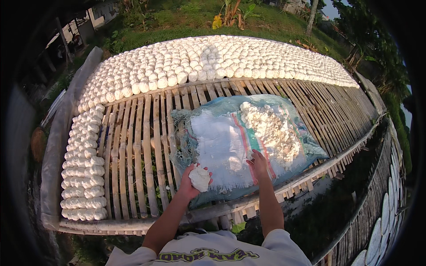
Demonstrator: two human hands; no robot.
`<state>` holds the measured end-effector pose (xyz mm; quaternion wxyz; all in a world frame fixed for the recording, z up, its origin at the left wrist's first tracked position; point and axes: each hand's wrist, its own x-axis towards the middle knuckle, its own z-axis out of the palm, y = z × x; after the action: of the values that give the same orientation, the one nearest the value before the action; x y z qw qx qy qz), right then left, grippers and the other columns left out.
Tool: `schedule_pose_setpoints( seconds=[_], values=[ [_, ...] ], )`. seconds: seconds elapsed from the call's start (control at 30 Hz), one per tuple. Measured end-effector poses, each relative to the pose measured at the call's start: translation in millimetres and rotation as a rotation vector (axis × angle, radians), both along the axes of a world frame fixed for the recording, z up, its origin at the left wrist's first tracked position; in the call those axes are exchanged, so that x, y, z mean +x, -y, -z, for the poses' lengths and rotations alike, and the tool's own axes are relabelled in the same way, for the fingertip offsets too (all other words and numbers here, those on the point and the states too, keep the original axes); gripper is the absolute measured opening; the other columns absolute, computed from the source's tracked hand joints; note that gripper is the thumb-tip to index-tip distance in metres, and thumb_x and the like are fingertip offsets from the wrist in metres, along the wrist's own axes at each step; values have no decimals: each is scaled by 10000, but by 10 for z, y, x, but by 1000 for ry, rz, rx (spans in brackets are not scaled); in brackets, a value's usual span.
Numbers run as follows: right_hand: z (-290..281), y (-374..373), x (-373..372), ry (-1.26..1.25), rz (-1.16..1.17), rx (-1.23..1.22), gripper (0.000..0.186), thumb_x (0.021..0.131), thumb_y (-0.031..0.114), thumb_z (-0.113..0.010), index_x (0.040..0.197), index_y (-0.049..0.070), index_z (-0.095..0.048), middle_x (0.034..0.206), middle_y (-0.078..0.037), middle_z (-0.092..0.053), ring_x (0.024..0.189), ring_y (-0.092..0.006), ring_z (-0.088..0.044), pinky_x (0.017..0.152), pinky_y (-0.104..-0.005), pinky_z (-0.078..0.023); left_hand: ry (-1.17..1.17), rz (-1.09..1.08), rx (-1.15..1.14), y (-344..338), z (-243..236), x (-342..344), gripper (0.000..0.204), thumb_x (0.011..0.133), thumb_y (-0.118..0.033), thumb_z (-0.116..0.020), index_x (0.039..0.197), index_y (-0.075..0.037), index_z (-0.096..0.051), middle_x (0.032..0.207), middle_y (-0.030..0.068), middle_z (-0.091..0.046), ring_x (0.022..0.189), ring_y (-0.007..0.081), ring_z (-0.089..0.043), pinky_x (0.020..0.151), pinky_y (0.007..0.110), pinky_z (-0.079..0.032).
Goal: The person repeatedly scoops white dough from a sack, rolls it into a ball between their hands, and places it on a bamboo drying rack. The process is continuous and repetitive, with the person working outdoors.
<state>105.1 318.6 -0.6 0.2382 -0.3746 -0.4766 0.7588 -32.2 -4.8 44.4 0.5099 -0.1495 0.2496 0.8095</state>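
My left hand [191,182] is closed around a white, dough-like lump [200,178] at the near left corner of a woven white sack [217,150]. To its right, my right hand [258,165] hangs over the sack with its fingers curled together. Something small and pale may be at its fingertips, too small to make out. Just beyond that hand lies a heap of crumbly white pieces [273,133] on the sack's right half. Under the sack spreads a blue-green net sheet [179,153].
A slatted bamboo rack [146,177] carries everything, with gaps between its slats. Rows of white rounded lumps [213,62] cover its far side, and more lumps [84,177] line the left edge. A second rack [355,226] with pale flat pieces stands at the right.
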Motion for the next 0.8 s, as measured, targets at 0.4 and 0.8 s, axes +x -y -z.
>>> schedule_pose_setpoints(
  seconds=[0.4,0.8],
  values=[
    [-950,1888,-107,-268,-5,586,452,1070,230,-596,1444,-25,-574,1392,-210,-628,1256,-288,-629,1017,-396,-517,-213,196,11,-345,-166,251,624,1028,-679,-530,1409,-185,-544,1264,85,-663,1230,292,-639,1075,501,-508],
    [-1007,2059,-301,-80,115,141,303,1009,169,-692,1267,11,-700,1191,-141,-710,1105,-243,-682,965,-343,-533,-349,11,-277,-533,-236,500,707,1022,-751,-440,1373,-157,-592,1204,41,-678,1158,237,-672,1000,413,-536]
  ],
)
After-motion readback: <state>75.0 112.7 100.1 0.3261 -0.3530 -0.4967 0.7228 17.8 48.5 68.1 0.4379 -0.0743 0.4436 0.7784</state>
